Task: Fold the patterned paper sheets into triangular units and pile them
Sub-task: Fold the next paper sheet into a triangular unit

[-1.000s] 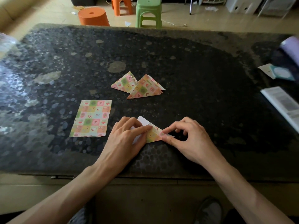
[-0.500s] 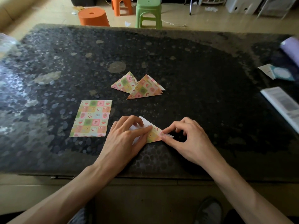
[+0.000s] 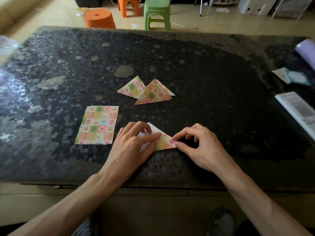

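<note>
Tabletop [image 3: 213, 79]: dark speckled stone fills the view; tiled floor lies beyond its 12 o'clock edge.
Stools: a round orange stool [image 3: 99, 18] and a green stool [image 3: 156, 12] stand on that floor, at 11 and 12 o'clock.
Flat sheets [image 3: 97, 125]: a small stack of unfolded patterned paper lies at 8 o'clock, well apart from the table edge.
Left hand [image 3: 131, 147]: it lies at 6 o'clock, palm down. The index finger is stretched out and presses the paper flat, and the other fingertips rest on its white side. Nothing is gripped.
Folded units [image 3: 148, 92]: a loose pile of triangles lies near the table's centre, overlapping each other.
Half-folded sheet [image 3: 164, 142]: it lies on the table at 6 o'clock between the two hands, with both the patterned face and the white back showing.
Right hand [image 3: 201, 147]: thumb and index finger pinch the sheet's right corner narrowly. The other fingers are curled above the table.
Booklet [image 3: 300, 111]: printed pages lie at 3 o'clock and run off the frame.
Purple roll [image 3: 306, 51]: blurred, at 2 o'clock.
</note>
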The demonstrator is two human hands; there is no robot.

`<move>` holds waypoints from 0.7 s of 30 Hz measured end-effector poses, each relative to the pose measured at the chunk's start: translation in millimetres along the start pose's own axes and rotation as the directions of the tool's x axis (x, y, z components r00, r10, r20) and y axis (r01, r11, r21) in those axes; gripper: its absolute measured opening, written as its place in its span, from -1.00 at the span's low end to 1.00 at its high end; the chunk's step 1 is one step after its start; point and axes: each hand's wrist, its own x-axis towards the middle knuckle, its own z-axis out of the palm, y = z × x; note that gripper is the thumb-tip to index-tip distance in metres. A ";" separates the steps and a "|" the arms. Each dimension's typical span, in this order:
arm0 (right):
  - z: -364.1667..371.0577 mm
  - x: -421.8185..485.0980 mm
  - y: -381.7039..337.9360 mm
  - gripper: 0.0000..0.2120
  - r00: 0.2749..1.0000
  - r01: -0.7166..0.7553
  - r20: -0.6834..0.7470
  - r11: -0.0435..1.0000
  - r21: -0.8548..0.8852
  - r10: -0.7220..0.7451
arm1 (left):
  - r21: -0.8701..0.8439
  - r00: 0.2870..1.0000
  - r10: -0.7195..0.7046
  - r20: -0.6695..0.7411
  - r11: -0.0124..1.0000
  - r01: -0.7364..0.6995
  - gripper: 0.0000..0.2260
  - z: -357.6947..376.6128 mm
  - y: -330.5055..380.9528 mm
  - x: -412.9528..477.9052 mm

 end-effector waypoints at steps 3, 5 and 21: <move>-4.2 1.4 0.8 -0.90 1.000 -0.009 0.025 1.000 0.015 0.009 | -0.006 1.000 0.003 0.006 1.000 -0.003 -0.75 -0.4 -1.0 0.4; -7.5 4.4 2.6 -0.82 0.999 -0.040 0.036 0.999 0.019 0.039 | -0.001 1.000 0.004 0.012 1.000 -0.004 -0.75 -1.0 -1.1 0.1; 7.6 0.8 -7.4 -0.68 0.997 -0.052 -0.060 0.997 -0.063 0.048 | 0.008 1.000 0.004 0.000 1.000 -0.004 -0.75 0.3 -4.0 0.0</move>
